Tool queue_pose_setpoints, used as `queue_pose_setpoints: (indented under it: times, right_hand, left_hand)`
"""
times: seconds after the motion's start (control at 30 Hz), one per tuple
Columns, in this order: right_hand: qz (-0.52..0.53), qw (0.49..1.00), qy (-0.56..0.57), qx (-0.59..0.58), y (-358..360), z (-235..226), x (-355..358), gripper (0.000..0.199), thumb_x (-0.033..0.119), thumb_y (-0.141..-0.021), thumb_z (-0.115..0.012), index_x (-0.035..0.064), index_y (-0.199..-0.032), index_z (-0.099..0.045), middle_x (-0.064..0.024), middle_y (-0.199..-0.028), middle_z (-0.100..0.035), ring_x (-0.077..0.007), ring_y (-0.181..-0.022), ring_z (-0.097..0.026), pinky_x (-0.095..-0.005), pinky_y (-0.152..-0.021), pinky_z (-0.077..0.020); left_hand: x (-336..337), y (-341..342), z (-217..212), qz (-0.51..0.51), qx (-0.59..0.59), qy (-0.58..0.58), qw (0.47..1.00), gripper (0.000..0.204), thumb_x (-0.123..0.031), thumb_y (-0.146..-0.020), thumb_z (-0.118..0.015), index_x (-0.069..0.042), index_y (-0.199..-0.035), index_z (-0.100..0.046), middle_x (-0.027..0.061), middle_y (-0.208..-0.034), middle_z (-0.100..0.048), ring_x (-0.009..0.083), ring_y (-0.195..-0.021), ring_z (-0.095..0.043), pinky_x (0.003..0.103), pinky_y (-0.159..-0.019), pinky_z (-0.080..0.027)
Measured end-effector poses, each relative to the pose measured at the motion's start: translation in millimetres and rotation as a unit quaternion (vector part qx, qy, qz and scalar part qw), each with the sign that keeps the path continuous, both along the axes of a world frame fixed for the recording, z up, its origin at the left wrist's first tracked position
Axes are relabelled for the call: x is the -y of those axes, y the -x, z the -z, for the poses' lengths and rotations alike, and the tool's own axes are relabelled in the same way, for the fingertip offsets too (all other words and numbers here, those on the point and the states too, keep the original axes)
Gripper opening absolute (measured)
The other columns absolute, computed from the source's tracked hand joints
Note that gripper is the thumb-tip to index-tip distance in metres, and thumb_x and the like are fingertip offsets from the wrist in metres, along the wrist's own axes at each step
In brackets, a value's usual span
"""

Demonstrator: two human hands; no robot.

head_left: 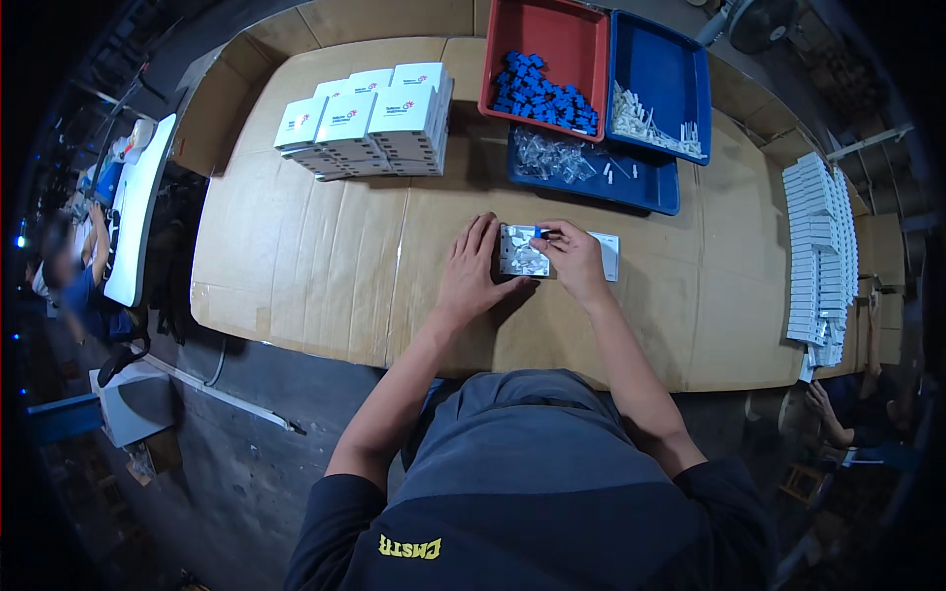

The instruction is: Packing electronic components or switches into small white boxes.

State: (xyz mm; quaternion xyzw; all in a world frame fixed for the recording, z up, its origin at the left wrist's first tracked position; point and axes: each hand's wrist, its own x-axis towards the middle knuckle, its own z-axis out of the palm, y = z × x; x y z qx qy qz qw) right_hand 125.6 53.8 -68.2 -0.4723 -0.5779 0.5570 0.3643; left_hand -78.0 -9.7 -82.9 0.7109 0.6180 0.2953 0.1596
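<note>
A small white open case (pixel 520 258) with white parts inside lies on the cardboard-covered table in front of me. My left hand (pixel 475 273) steadies it, fingers along its left side and thumb at its near edge. Over the case's right side, my right hand (pixel 577 260) pinches a small blue plastic piece (pixel 537 233) between thumb and fingertips. A flat white cover or panel (pixel 610 258) rests just right of the case, partly behind my right hand.
Beyond my hands stand a red tray (pixel 594 59) of blue pieces, a blue tray (pixel 655 59) of white parts, and a lower blue tray (pixel 645 192) with clear bits. White boxes (pixel 370 123) are stacked far left, white cases (pixel 820 251) at the right edge. Other people are at both sides.
</note>
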Motion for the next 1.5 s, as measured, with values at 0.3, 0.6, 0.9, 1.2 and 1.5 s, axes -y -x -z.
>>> queue_pose_setpoints:
  times: [0.3, 0.6, 0.9, 1.2, 1.5]
  right_hand:
    - [-0.094, 0.934, -0.255, 0.231, 24.8, -20.1, -9.4, 0.028, 0.011, -0.09, -0.071, -0.0013, -0.114, -0.07, -0.0147, -0.117, -0.068, -0.034, -0.111, -0.065, -0.0397, -0.095, -0.0526]
    - [-0.135, 0.907, -0.302, 0.259, 31.4, -5.6, -15.2, 0.023, 0.01, -0.089, -0.069, -0.0002, -0.109, -0.07, -0.0146, -0.118, -0.067, -0.0345, -0.115, -0.061, -0.0428, -0.098, -0.0507]
    - [-0.108, 0.907, -0.303, 0.272, 35.7, 3.0, -13.5, 0.021, 0.01, -0.088, -0.071, 0.0005, -0.107, -0.072, -0.0138, -0.117, -0.071, -0.0335, -0.114, -0.064, -0.0432, -0.1, -0.0502]
    - [-0.05, 0.888, -0.336, 0.311, 34.3, 14.4, -0.7, 0.022, 0.019, -0.09, -0.074, 0.0103, -0.11, -0.079, -0.0027, -0.124, -0.074, -0.0205, -0.12, -0.065, -0.0554, -0.118, -0.0313]
    - [-0.085, 0.844, -0.384, 0.366, 30.6, 7.3, 5.5, 0.029, 0.024, -0.093, -0.07, 0.0109, -0.117, -0.077, -0.0038, -0.133, -0.069, -0.024, -0.129, -0.058, -0.0559, -0.121, -0.0267]
  left_hand:
    - [-0.1, 0.9, 0.2, 0.005, -0.009, 0.007, 1.0, 0.094, -0.053, -0.077, -0.08, -0.002, -0.149, -0.046, 0.019, -0.158, -0.039, 0.0373, -0.15, -0.032, 0.049, -0.121, -0.03]
    - [-1.4, 1.7, -0.4, 0.0, -0.012, 0.012, 1.0, 0.096, -0.051, -0.075, -0.082, -0.006, -0.151, -0.045, 0.016, -0.159, -0.038, 0.0369, -0.149, -0.034, 0.049, -0.119, -0.032]
    - [-3.5, 1.7, -1.1, 0.001, -0.013, 0.016, 1.0, 0.095, -0.049, -0.075, -0.082, -0.007, -0.151, -0.045, 0.0149, -0.158, -0.039, 0.0361, -0.148, -0.034, 0.049, -0.119, -0.031]
    - [-3.0, 3.0, 1.1, 0.003, -0.018, 0.012, 1.0, 0.096, -0.048, -0.074, -0.083, -0.007, -0.152, -0.044, 0.0148, -0.158, -0.038, 0.036, -0.149, -0.034, 0.05, -0.118, -0.032]
    - [-4.8, 4.4, -0.7, 0.009, -0.001, 0.011, 1.0, 0.095, -0.045, -0.073, -0.084, -0.006, -0.15, -0.045, 0.0148, -0.158, -0.039, 0.0361, -0.148, -0.035, 0.049, -0.118, -0.032]
